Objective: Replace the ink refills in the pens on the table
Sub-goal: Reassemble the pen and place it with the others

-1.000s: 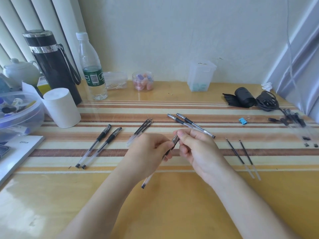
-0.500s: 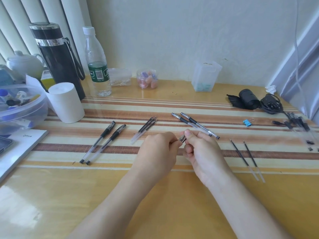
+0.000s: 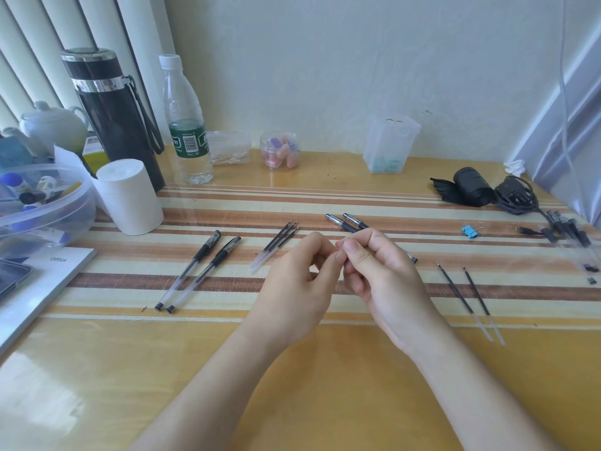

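Observation:
My left hand [image 3: 292,288] and my right hand [image 3: 383,281] meet fingertip to fingertip above the middle of the striped mat [image 3: 325,203]. Together they pinch a pen that is almost wholly hidden inside the fingers. Two black-grip pens [image 3: 201,271] lie side by side at the left. A bundle of ink refills [image 3: 276,244] lies just beyond my left hand. Another two pens [image 3: 344,222] stick out behind my right hand. Two loose refills [image 3: 468,294] lie to the right.
A white cylinder [image 3: 128,196], black flask [image 3: 113,118] and water bottle [image 3: 187,125] stand at the back left, beside a plastic bowl [image 3: 42,209]. More pens [image 3: 569,229], a blue clip [image 3: 470,231] and a black cable bundle [image 3: 517,196] sit at the right.
The pen's clear barrel, which stuck out below my left hand, is now hidden. Both hands have closed in around the pen, and the view has shifted slightly.

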